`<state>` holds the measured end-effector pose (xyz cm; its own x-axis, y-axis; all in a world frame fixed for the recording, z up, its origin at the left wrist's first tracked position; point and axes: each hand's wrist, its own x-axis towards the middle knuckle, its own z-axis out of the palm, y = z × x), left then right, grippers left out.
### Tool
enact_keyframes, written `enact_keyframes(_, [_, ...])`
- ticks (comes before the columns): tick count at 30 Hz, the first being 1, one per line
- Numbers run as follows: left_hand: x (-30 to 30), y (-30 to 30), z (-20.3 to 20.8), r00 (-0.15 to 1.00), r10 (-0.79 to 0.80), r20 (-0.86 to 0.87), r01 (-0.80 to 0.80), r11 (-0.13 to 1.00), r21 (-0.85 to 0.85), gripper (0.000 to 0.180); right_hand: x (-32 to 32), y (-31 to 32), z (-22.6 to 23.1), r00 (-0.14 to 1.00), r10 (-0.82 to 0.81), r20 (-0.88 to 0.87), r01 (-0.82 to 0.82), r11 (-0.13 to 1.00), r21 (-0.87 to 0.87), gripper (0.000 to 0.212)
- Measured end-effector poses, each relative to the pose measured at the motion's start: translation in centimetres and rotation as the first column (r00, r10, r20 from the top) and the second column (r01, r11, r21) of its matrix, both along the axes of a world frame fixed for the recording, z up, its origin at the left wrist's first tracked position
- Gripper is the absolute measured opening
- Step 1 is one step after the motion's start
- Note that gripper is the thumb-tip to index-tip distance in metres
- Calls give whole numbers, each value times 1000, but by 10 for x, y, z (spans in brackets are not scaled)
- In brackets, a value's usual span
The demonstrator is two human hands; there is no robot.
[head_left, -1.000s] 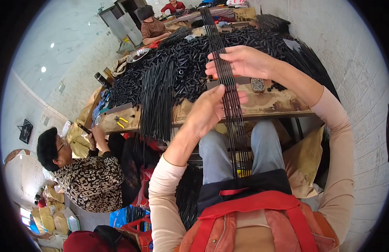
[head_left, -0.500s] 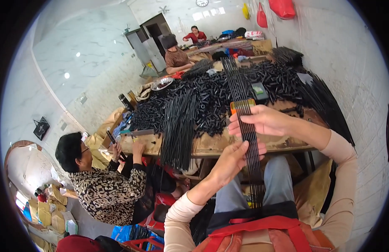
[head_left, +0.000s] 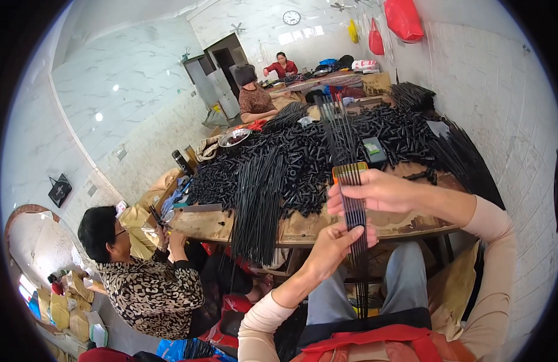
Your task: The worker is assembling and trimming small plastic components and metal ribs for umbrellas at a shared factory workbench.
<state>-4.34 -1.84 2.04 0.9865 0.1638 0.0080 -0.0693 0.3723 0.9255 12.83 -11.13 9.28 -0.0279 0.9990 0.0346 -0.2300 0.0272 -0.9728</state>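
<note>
A bundle of thin, long black rods (head_left: 355, 212) runs upright in front of me, from over the table down to my lap. My left hand (head_left: 338, 242) grips it lower down, thumb across the front. Higher up, my right hand (head_left: 375, 192) closes round the same rods, its thumb lying over them. Above the hands the rods spread slightly and show reddish tips. Behind them an orange-yellow box (head_left: 364, 166) is partly hidden. A second bunch of black rods (head_left: 258, 202) lies left of my hands and hangs over the table's front edge.
Short black tubular pieces (head_left: 315, 154) cover much of the wooden table (head_left: 303, 229). A grey box (head_left: 374, 149) and a metal bowl (head_left: 234, 138) stand among them. More rods (head_left: 466, 154) lie at the right wall. A co-worker (head_left: 152, 283) sits close on my left; two people sit farther back.
The rods in my hands have drawn closer together at the upper hand. Both hands keep hold of them, a little lower in the picture. The co-worker at left has lowered both hands.
</note>
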Motion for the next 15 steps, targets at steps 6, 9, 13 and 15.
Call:
enact_keyframes(6, [-42,-5,13,1000,-11,23,13,993,-117,43,86,78,64,995,-95,-15,95,950,298,61])
enact_keyframes(9, [-48,7,13,996,-59,64,68,984,-162,53,126,154,73,960,-228,161,203,966,159,54])
enact_keyframes(13, [-48,17,6,985,-133,113,148,980,-135,60,150,253,86,885,-299,356,245,951,188,69])
enact_keyframes(15, [-48,23,8,992,-102,69,111,983,-146,59,132,267,112,877,-278,392,239,960,147,72])
